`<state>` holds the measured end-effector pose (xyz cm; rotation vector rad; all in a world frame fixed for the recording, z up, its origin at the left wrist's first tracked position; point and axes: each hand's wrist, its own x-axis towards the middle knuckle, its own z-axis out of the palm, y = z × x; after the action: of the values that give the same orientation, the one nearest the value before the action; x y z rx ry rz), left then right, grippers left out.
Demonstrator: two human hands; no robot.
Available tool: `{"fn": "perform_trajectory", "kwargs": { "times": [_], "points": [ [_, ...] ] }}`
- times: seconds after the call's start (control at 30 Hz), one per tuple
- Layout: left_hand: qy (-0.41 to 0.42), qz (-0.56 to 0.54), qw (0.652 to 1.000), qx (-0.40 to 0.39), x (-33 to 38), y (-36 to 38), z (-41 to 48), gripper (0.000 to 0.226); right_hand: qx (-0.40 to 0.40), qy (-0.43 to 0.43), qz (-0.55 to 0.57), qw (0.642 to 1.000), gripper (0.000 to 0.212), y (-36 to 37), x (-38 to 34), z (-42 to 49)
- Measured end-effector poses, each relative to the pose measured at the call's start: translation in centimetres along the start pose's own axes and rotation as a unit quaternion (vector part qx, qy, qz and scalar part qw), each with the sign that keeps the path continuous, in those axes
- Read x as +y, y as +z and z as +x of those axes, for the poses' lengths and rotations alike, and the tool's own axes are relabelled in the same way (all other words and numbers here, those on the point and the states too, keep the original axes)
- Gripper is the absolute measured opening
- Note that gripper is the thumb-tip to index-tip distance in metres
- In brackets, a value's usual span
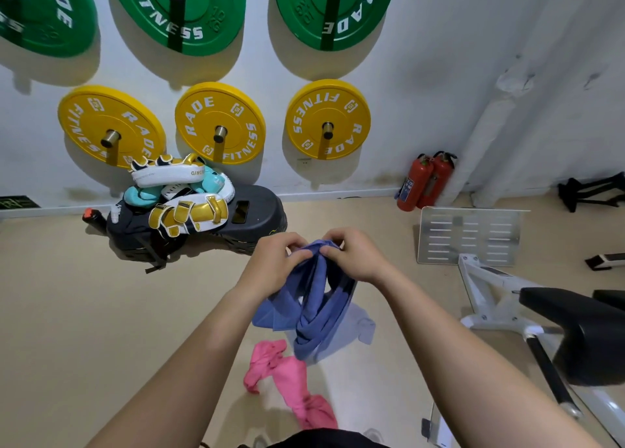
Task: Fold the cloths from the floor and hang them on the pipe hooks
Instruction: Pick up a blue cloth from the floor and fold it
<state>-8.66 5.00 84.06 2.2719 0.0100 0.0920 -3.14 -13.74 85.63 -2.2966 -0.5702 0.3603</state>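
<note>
A blue cloth (313,309) hangs in front of me in twisted folds, held up off the floor. My left hand (275,261) and my right hand (355,256) pinch its top edge close together, thumbs nearly touching. Under it on the tan floor lies a crumpled pink cloth (287,376), and a pale lavender cloth (358,326) shows partly behind the blue one. No pipe hooks are in view.
Yellow weight plates (220,123) and green weight plates (179,11) hang on the white wall. A black step (257,210) holds boxing pads (189,207). Two red fire extinguishers (426,183) stand by a white pipe (487,136). A white exercise machine (507,298) fills the right.
</note>
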Motion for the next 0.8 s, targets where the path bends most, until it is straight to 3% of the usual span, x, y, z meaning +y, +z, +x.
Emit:
{"fn": "perform_trajectory", "kwargs": {
  "times": [0.17,0.37,0.63,0.7,0.8],
  "points": [
    [-0.036,-0.006,0.999,-0.029,-2.5,1.3,-2.0,0.005,-0.006,-0.034,0.028,0.999,0.016,-1.9,-1.2,-0.2],
    [-0.077,0.007,0.995,-0.061,-4.4,2.9,-3.6,0.01,0.034,-0.015,0.057,0.998,0.014,-5.1,-1.4,-0.6],
    [-0.146,-0.084,0.982,0.085,-4.5,0.0,-3.0,0.012,0.074,0.039,0.065,0.994,0.01,-7.9,0.8,-1.7],
    [-0.148,-0.119,0.977,0.095,-3.5,-1.0,-2.6,0.011,0.091,0.071,0.099,0.988,0.003,-7.4,1.7,-1.9],
    [-0.149,-0.138,0.976,0.075,-1.8,-1.3,-2.2,0.005,0.127,0.129,0.156,0.971,0.014,-5.9,2.7,-2.3]
  ]
}}
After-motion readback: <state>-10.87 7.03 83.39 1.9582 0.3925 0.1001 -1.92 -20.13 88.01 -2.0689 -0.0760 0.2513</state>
